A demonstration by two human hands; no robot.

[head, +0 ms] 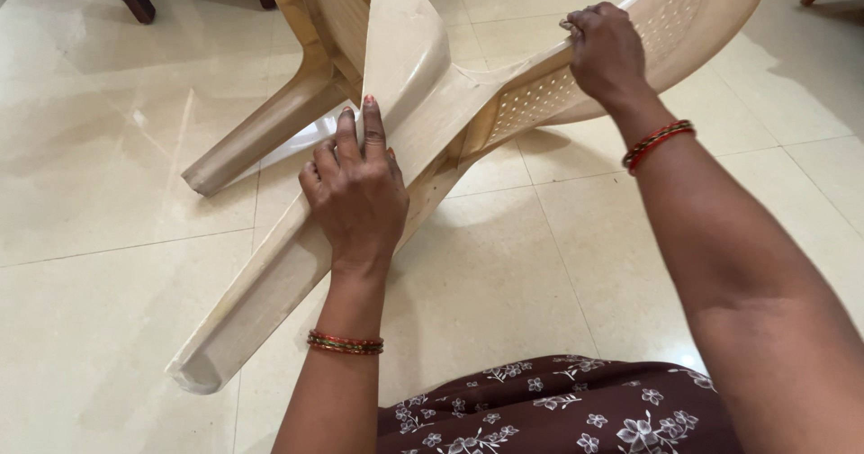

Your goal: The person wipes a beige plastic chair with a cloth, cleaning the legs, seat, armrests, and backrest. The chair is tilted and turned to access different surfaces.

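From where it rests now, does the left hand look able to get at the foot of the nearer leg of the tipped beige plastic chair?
Probably yes: the left hand already rests on that leg of the beige plastic chair, with nothing between.

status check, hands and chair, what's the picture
Left hand gripping a leg of the beige plastic chair. Right hand clamped on its perforated edge. Chair tipped over on tiled floor. Nothing blocking either hand.

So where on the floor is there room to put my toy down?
The tiled floor is bare on the left, beside the long leg of the tipped plastic chair. Another bare patch lies between that leg and the right arm, in front of the flowered dress. It is crowded at the top, where the left hand and right hand grip the chair.
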